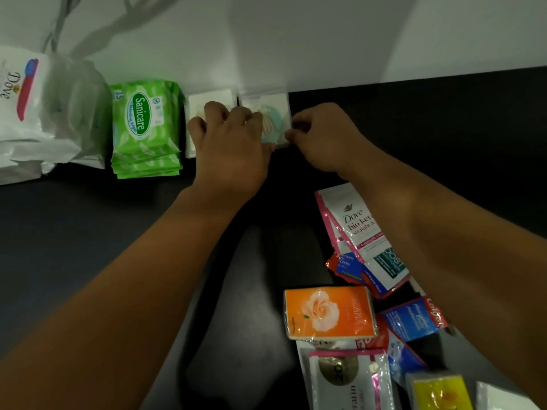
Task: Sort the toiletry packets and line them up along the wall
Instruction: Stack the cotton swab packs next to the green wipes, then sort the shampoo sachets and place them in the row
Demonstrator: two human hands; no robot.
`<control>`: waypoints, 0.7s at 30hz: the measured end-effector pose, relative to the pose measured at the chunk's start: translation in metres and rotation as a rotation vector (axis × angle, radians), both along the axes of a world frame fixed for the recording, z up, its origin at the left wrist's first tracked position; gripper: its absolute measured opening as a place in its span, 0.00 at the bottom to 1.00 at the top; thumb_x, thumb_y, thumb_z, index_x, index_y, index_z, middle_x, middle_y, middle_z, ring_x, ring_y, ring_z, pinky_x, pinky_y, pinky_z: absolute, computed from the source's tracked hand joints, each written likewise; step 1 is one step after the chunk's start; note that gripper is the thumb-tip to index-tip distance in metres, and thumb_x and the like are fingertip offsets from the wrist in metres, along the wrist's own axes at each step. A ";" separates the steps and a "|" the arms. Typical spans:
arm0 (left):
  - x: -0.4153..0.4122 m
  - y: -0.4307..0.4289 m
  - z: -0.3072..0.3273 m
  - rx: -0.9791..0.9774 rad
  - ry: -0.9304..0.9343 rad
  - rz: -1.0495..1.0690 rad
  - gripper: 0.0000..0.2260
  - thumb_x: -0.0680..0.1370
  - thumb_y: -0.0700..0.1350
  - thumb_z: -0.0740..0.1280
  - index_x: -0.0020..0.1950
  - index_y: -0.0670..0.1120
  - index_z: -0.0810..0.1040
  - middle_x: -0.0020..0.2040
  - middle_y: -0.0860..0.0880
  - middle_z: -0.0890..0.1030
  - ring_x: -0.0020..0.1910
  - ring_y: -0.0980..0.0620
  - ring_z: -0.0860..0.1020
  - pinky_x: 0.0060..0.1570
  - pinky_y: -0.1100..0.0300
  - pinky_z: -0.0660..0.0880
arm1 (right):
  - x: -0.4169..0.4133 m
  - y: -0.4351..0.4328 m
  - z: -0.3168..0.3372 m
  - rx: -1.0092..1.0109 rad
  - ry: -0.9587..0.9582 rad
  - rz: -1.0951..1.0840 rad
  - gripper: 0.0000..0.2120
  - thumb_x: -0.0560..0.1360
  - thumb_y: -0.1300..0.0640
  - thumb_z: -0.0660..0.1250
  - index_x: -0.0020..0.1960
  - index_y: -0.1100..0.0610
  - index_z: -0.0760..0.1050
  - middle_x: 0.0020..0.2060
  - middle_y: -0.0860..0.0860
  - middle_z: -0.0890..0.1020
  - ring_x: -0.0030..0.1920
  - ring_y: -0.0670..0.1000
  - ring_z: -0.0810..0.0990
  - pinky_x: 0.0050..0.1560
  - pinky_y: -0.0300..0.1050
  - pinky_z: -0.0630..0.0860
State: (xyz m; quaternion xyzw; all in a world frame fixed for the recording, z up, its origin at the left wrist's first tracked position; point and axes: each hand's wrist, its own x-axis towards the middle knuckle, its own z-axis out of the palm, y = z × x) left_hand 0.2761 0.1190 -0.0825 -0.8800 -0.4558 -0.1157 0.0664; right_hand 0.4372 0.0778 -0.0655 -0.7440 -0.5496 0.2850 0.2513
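Where the dark bench (74, 232) meets the white wall (266, 39), both hands work at a white teal-printed packet (276, 113) whose far edge lies at the wall. The right hand (319, 137) has a narrow grip: thumb and forefinger pinch the packet's lower right edge. The left hand (228, 137) lies knuckles-up over the packet's left side, its fingers curled down onto it. Whether that grip holds the packet or only presses on it I cannot tell, since the fingertips are hidden.

Just left of the left grip, partly under its thumb and knuckles, a plain white packet (207, 99) also lies at the wall, close beside the teal-printed one. Further left of that grip sits a stack of green Sanicare wipes (145, 125). Beyond it, farthest from both grips, is a white Dove bag (26, 113).

Below the right grip, nearer the person and partly under the right forearm, other packets lie in a loose heap. A pink-edged Dove sachet (352, 223) is closest to the grip and overlaps a teal sachet (387, 261) and a red sachet (343, 266). Lower still are an orange soap packet (328, 313) printed with a rose, a blue Colgate sachet (414, 318) to its right, and a yellow packet (438, 392) at the bottom edge.
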 end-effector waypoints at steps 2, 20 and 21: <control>0.001 -0.006 0.006 -0.019 -0.100 0.001 0.21 0.77 0.55 0.65 0.66 0.46 0.77 0.61 0.47 0.79 0.60 0.38 0.71 0.54 0.47 0.63 | 0.005 -0.009 0.009 -0.010 0.066 0.002 0.16 0.80 0.55 0.65 0.66 0.60 0.76 0.57 0.55 0.82 0.53 0.50 0.81 0.59 0.47 0.78; 0.048 -0.103 0.014 -0.648 -0.017 -0.200 0.39 0.66 0.70 0.71 0.73 0.56 0.68 0.67 0.54 0.72 0.66 0.49 0.68 0.66 0.48 0.63 | 0.059 -0.150 0.011 -0.036 -0.206 0.080 0.24 0.73 0.55 0.73 0.68 0.53 0.74 0.63 0.50 0.75 0.61 0.51 0.75 0.62 0.47 0.73; 0.050 -0.104 0.015 -0.651 0.015 -0.196 0.39 0.65 0.71 0.71 0.72 0.57 0.68 0.66 0.54 0.72 0.66 0.49 0.67 0.66 0.48 0.63 | 0.059 -0.154 0.010 -0.028 -0.187 0.069 0.25 0.72 0.56 0.74 0.68 0.53 0.74 0.63 0.50 0.75 0.62 0.51 0.75 0.62 0.48 0.73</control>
